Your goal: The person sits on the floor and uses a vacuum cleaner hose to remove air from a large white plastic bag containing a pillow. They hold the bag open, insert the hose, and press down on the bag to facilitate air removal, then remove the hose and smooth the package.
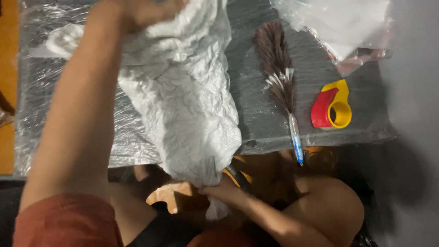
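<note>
A big crumpled white paper bundle [183, 96] stretches from the top of the view down to my lap. My left hand [148, 11] grips its upper end at the top edge, arm raised across a plastic-wrapped grey table [256, 123]. My right hand [224, 190] pinches the bundle's narrow lower end just below the table's front edge, above my knees.
A brown feather duster [280, 75] with a clear and blue handle lies on the table, its handle tip past the front edge. A yellow and red tape dispenser [333, 105] sits to its right. A clear plastic bag [343, 27] lies at top right, a white scrap [64, 40] at top left.
</note>
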